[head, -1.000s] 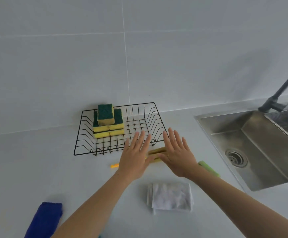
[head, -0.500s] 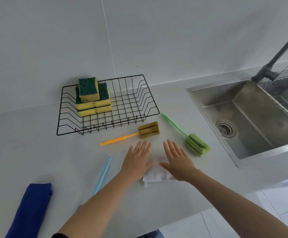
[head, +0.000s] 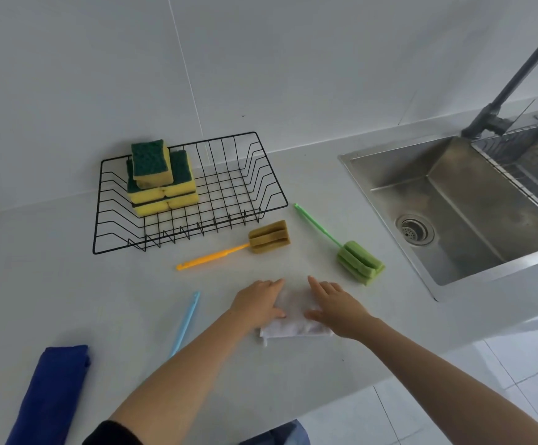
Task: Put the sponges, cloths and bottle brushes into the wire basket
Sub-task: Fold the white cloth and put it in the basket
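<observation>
Both hands, left hand (head: 259, 302) and right hand (head: 338, 306), flat on white cloth (head: 295, 326), each grip released. Should pinch both side edges together, keeping it folded, then lift into wire basket (head: 270, 200).

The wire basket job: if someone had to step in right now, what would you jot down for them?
Left hand and right hand: both lie on the white cloth near the counter's front edge; a closed grip is not visible.
Done: the stacked sponges sit in the wire basket, left side.
Left: the white cloth, the blue cloth at front left, and three bottle brushes on the counter: orange brush just before the basket, green brush towards the sink, blue brush, whose head is hidden by the left arm.
</observation>
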Demonstrator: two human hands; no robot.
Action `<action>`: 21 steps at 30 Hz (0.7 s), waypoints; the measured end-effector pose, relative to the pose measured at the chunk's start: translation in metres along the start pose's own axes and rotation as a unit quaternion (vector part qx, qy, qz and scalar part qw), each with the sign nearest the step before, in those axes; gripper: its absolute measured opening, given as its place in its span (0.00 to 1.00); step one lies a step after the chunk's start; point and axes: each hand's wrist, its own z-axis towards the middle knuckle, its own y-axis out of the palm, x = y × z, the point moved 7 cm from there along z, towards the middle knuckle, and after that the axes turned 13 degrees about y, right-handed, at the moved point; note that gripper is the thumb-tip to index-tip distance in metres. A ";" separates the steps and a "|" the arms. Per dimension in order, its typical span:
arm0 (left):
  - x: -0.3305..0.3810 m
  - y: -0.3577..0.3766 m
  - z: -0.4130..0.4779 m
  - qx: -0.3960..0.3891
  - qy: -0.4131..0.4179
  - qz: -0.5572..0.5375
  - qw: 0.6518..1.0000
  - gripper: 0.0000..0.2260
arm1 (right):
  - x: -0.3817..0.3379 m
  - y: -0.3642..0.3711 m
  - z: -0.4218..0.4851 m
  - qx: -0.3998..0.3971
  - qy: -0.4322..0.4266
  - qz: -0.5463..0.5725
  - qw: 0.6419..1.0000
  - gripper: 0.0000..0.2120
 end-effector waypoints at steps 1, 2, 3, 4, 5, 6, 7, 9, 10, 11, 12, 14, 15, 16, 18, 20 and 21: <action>0.000 0.000 0.001 0.001 -0.005 -0.008 1.000 0.26 | 0.000 -0.001 0.000 -0.001 0.005 0.001 1.000 0.33; -0.001 -0.001 0.002 0.004 -0.010 -0.019 1.000 0.25 | -0.001 -0.003 0.001 -0.003 0.008 0.001 1.000 0.31; -0.002 -0.001 0.003 0.005 -0.016 -0.030 0.999 0.22 | -0.001 -0.003 0.002 -0.008 0.010 0.004 1.000 0.29; -0.003 0.000 0.004 0.005 -0.021 -0.043 0.999 0.18 | 0.000 -0.004 0.003 -0.015 0.013 0.010 1.000 0.28; -0.005 0.001 0.004 0.003 -0.025 -0.051 0.998 0.14 | 0.000 -0.004 0.005 -0.024 0.016 0.019 0.999 0.27; -0.006 0.002 0.004 0.001 -0.027 -0.051 0.998 0.12 | 0.001 -0.005 0.006 -0.033 0.019 0.029 0.999 0.26; -0.007 0.002 0.003 -0.004 -0.028 -0.052 0.998 0.15 | 0.000 -0.006 0.007 -0.040 0.018 0.038 0.998 0.25; -0.008 0.001 0.002 -0.014 -0.022 -0.055 0.998 0.20 | 0.000 -0.009 0.008 -0.051 0.014 0.063 0.997 0.23; -0.009 -0.002 0.002 -0.015 -0.015 -0.058 0.998 0.21 | -0.001 -0.012 0.008 -0.055 0.010 0.078 0.995 0.22; -0.010 -0.005 0.001 -0.017 -0.015 -0.068 0.997 0.21 | -0.002 -0.015 0.009 -0.056 0.004 0.094 0.994 0.19; -0.011 -0.009 -0.001 -0.012 -0.012 -0.081 0.997 0.21 | -0.003 -0.020 0.010 -0.057 0.000 0.109 0.992 0.15; -0.015 -0.023 -0.004 0.004 -0.012 -0.097 0.995 0.22 | -0.009 -0.033 0.011 -0.059 -0.018 0.138 0.989 0.11; -0.016 -0.032 -0.006 0.014 -0.013 -0.099 0.995 0.21 | -0.014 -0.042 0.011 -0.057 -0.029 0.150 0.987 0.12; -0.017 -0.043 -0.008 0.024 -0.013 -0.098 0.995 0.21 | -0.019 -0.052 0.012 -0.053 -0.039 0.161 0.985 0.12; -0.021 -0.067 -0.013 0.041 -0.016 -0.099 0.994 0.20 | -0.030 -0.074 0.014 -0.040 -0.057 0.180 0.981 0.12; -0.027 -0.094 -0.018 0.060 -0.019 -0.102 0.993 0.17 | -0.042 -0.097 0.019 -0.021 -0.068 0.187 0.980 0.15; -0.031 -0.107 -0.021 0.071 -0.022 -0.105 0.992 0.16 | -0.047 -0.109 0.021 -0.014 -0.075 0.194 0.978 0.16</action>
